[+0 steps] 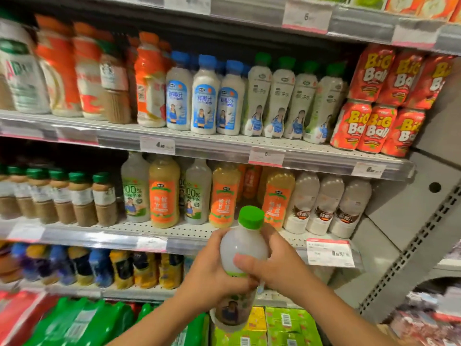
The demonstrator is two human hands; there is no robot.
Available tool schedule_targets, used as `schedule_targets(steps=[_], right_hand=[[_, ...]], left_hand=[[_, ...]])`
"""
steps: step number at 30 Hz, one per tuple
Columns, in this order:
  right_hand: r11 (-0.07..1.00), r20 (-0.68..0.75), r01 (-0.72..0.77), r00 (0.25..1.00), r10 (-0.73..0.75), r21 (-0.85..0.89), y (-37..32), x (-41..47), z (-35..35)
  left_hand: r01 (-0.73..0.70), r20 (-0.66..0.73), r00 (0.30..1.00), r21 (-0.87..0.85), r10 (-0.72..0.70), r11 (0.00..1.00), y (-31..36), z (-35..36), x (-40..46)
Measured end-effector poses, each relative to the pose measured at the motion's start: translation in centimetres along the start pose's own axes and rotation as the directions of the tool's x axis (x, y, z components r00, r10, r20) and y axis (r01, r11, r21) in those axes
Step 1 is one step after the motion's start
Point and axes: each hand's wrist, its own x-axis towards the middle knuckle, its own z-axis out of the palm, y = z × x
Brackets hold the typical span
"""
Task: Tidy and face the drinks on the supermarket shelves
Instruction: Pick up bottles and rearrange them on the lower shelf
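1. Both hands are gripping a green-capped coconut water bottle [243,248]: left hand [212,273] curling round its middle, right hand [272,265] pinching its shoulder.
2. It is hovering upright just before the shelf edge [104,239], below the orange-labelled juice bottles [164,193].

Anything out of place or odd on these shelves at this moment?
Yes: on the middle shelf, clear 100% bottles alternate with orange-label bottles instead of grouping. Both hands hold a green-capped bottle off the shelf.
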Motion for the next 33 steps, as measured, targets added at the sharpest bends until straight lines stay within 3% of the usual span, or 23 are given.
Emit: schedule_targets(steps=[3, 7, 17, 21, 25, 29, 33], right_hand=[[0.992, 0.156, 0.002, 0.988, -0.021, 0.123, 1.1, 0.6, 0.8], [0.967, 0.235, 0.009, 0.969, -0.071, 0.255, 2.0, 1.5, 2.3], [0.929, 0.141, -0.001, 0.988, -0.056, 0.371, -0.5, 4.5, 7.0], [0.950, 0.112, -0.039, 0.994, 0.005, 0.310, -1.5, 5.9, 9.4], [0.965, 0.087, -0.093, 0.993, 0.073, 0.245, -3.4, 7.9, 13.1], [0.990, 0.150, -0.111, 0.984, 0.096, 0.093, -5.4, 10.8, 15.0], [0.993, -0.058, -0.113, 0.992, 0.114, 0.013, -6.4, 16.0, 14.7]], left_hand=[[0.034, -0.028, 0.999, -0.033, -0.034, 0.999, 0.4, -1.7, 0.1], [0.054, -0.059, 0.997, -0.045, -0.056, 0.998, 0.9, -3.0, -0.4], [-0.003, -0.069, 0.998, 0.014, 0.004, 1.000, 0.2, -7.5, -0.4], [-0.048, -0.061, 0.997, 0.035, 0.050, 0.998, -0.9, -10.9, 0.5], [-0.124, -0.044, 0.992, -0.054, 0.121, 0.991, -3.1, -15.5, 2.2], [-0.174, -0.032, 0.984, -0.019, 0.174, 0.985, -4.5, -19.8, 3.9], [-0.166, 0.001, 0.986, 0.012, 0.166, 0.986, -5.4, -24.0, 4.9]])
